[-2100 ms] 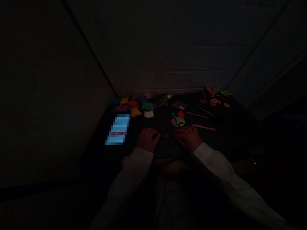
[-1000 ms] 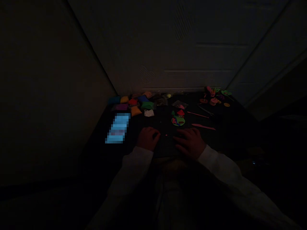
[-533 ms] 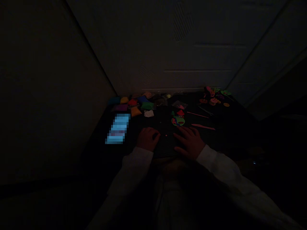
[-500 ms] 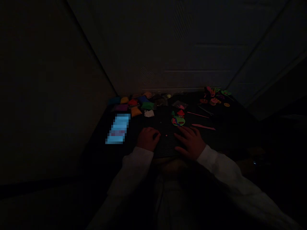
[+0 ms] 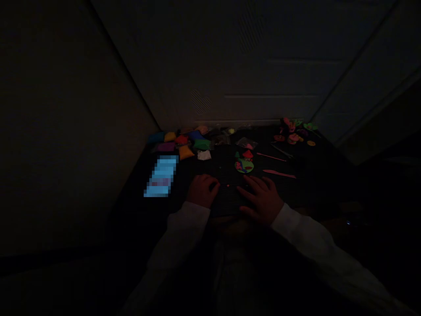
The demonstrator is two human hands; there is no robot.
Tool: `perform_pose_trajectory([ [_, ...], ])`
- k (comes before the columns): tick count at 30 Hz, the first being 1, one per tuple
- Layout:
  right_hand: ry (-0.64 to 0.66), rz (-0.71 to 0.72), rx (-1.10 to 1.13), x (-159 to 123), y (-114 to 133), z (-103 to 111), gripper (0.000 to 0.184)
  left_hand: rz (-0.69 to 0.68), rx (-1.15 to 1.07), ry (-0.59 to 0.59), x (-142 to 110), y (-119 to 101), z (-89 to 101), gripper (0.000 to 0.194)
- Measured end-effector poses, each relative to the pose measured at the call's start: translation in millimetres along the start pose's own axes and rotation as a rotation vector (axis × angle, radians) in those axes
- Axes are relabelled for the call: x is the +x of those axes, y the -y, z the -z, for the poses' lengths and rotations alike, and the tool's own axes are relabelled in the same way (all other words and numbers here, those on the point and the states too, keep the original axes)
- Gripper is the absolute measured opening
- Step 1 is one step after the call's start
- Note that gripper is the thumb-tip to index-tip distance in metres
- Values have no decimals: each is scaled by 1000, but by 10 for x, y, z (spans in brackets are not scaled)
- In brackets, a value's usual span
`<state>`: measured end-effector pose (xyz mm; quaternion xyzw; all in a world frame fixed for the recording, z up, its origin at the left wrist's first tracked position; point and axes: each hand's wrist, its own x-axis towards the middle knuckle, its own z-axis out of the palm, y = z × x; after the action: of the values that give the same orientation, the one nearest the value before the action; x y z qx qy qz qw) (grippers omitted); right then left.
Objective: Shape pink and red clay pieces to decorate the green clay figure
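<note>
Curled toward its thumb, the left hand (image 5: 201, 191) rests on the dark table (image 5: 226, 204); whether it pinches anything, I cannot tell. The right hand (image 5: 263, 199) is open, fingers spread, gripping nothing visible. With 12 o'clock at the far edge and the small pinkish bit (image 5: 228, 185) as centre, the left hand is at 9 and the right near 4. At 1 o'clock lies the green disc (image 5: 251, 166), well filled: blue strip, pink pieces and a brown patch on it, a red-roofed house (image 5: 247, 156) and green cone (image 5: 237, 155) at its far side. Judging by that, the disc looks largely made up; the bit lies loose, apart from it. Finished-looking figures (image 5: 292, 138) sit farther off at 2, colored packets (image 5: 186, 152) around 10 to 11.
</note>
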<state>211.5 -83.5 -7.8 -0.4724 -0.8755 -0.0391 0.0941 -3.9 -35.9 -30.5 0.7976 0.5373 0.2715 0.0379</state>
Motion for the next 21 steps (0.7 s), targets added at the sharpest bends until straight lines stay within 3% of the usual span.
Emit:
perform_pose_trajectory([
  [21, -29, -85, 6, 108, 63, -78, 55, 2, 8, 1, -5, -9, -6, 14],
])
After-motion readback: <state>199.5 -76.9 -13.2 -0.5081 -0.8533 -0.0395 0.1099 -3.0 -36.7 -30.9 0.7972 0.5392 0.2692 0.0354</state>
